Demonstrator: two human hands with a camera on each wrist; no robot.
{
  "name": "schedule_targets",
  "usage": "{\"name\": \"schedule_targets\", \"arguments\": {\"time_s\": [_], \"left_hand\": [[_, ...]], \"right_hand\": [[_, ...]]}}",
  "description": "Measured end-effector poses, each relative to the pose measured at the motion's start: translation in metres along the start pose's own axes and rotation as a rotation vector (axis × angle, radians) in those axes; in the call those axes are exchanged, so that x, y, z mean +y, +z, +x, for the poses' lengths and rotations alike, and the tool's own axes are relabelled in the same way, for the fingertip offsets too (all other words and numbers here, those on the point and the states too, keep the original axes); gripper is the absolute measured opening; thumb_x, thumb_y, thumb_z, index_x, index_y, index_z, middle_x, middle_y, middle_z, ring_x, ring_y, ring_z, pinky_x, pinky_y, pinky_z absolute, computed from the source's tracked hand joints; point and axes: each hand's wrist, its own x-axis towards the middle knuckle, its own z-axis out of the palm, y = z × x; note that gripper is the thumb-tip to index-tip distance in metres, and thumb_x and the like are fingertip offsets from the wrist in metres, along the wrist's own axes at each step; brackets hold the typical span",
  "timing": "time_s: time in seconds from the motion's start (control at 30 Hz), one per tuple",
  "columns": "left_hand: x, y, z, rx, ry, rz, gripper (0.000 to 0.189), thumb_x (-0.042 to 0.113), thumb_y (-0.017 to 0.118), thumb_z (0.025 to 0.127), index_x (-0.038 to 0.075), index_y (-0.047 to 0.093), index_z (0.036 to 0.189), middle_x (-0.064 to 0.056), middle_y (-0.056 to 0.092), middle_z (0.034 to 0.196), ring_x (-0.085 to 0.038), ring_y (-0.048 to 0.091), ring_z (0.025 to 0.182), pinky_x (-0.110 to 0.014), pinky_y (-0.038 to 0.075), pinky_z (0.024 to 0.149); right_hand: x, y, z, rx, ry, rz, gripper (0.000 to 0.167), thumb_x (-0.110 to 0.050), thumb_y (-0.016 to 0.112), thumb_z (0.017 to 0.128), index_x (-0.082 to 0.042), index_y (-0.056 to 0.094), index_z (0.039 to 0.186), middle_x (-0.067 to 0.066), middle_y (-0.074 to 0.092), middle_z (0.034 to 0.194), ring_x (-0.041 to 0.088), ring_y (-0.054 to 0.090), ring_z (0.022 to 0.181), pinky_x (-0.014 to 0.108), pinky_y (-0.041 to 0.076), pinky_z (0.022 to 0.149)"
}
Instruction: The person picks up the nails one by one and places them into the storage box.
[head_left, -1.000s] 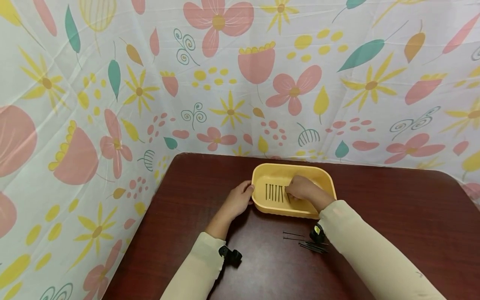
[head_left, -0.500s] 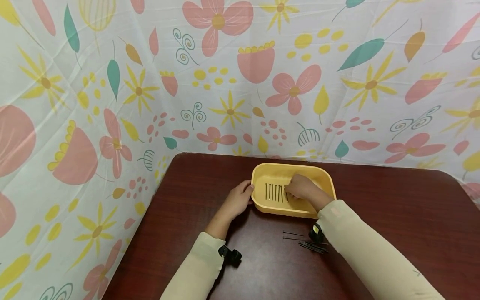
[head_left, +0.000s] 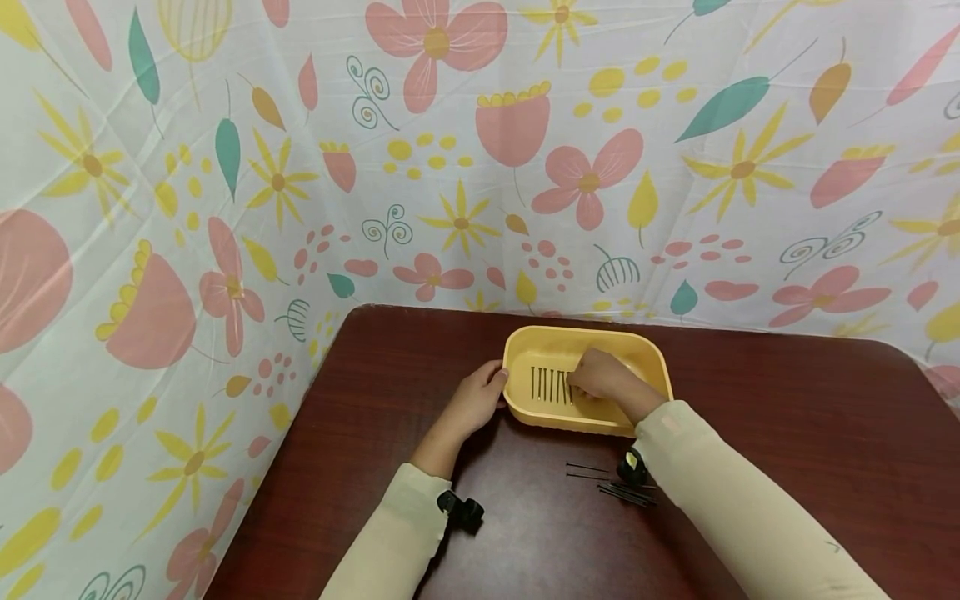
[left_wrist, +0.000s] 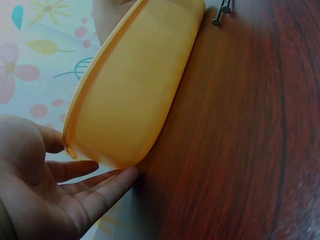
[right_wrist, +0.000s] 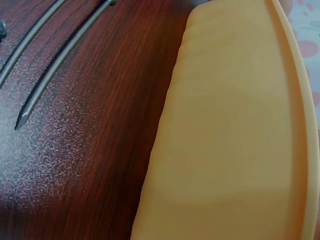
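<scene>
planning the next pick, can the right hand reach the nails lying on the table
Probably yes, once lifted out: the right hand is inside the yellow tray, whose near wall stands between. Most of the loose nails show uncovered.

the tray is yellow, nails dark, table grained red-brown, cloth floral white.

Left sleeve: long, cream, ending in a slightly uneven cuff. Right sleeve: matching cream — small dark mark on the forearm. Left wrist unit: compact, black, rounded. Right wrist unit: black — bright yellow-green patch.
</scene>
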Motion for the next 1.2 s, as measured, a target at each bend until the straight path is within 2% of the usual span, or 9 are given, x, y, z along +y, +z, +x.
{"name": "schedule_targets", "arguments": {"time_s": [0.37,0.5,0.6,0.73,0.87,1.0,1.2], "left_hand": [[0.001,0.000,0.000,-0.003,0.002,0.005,0.048,0.035,0.037,0.111,0.010,0.047,0.151,-0.015,0.060,0.140,-0.026,0.066,0.115,-0.036,0.061,0.090],[0.001,0.000,0.000,-0.005,0.004,0.006,0.048,0.034,0.037,0.111,0.010,0.046,0.151,-0.015,0.061,0.139,-0.026,0.066,0.116,-0.037,0.061,0.090],[0.001,0.000,-0.001,-0.003,0.002,0.010,0.049,0.035,0.037,0.111,0.010,0.045,0.152,-0.015,0.061,0.140,-0.027,0.066,0.117,-0.037,0.061,0.091],[0.003,0.000,-0.003,-0.003,-0.002,0.017,0.049,0.036,0.037,0.111,0.012,0.045,0.152,-0.014,0.060,0.141,-0.027,0.065,0.118,-0.038,0.061,0.092],[0.003,0.000,-0.003,-0.002,-0.004,0.016,0.049,0.036,0.037,0.111,0.012,0.046,0.152,-0.014,0.060,0.142,-0.026,0.066,0.117,-0.037,0.061,0.091],[0.003,-0.001,-0.003,-0.006,-0.004,0.009,0.049,0.036,0.037,0.111,0.011,0.045,0.152,-0.014,0.059,0.142,-0.026,0.066,0.117,-0.037,0.061,0.091],[0.002,-0.002,-0.003,-0.008,-0.005,0.001,0.048,0.036,0.038,0.111,0.012,0.045,0.152,-0.015,0.060,0.141,-0.027,0.066,0.117,-0.037,0.061,0.091]], "right_hand": [[0.001,-0.005,-0.004,-0.010,-0.028,-0.033,0.041,-0.024,0.051,0.101,-0.008,0.066,0.066,0.000,0.060,0.057,0.012,0.052,0.051,0.024,0.044,0.053],[-0.003,-0.012,-0.012,-0.008,-0.037,-0.046,0.040,-0.029,0.048,0.104,-0.009,0.064,0.073,0.003,0.065,0.069,0.013,0.053,0.056,0.026,0.044,0.055],[-0.007,-0.015,-0.020,0.014,-0.055,-0.033,0.038,-0.030,0.048,0.105,-0.011,0.055,0.073,0.006,0.065,0.075,0.015,0.052,0.059,0.027,0.043,0.054],[-0.013,-0.019,-0.035,0.079,-0.125,-0.037,0.030,-0.029,0.050,0.105,-0.009,0.057,0.083,0.009,0.064,0.080,0.018,0.052,0.062,0.029,0.042,0.056],[-0.017,-0.021,-0.056,0.149,-0.196,-0.076,0.024,-0.028,0.054,0.104,-0.007,0.064,0.100,0.007,0.066,0.087,0.018,0.052,0.066,0.030,0.043,0.061],[-0.018,-0.019,-0.079,0.196,-0.231,-0.093,0.019,-0.027,0.060,0.101,-0.010,0.066,0.101,0.005,0.067,0.087,0.017,0.052,0.064,0.029,0.044,0.059],[-0.017,-0.006,-0.107,0.221,-0.299,-0.080,0.010,-0.023,0.065,0.098,-0.013,0.066,0.096,0.000,0.066,0.083,0.013,0.050,0.060,0.027,0.043,0.055]]}}
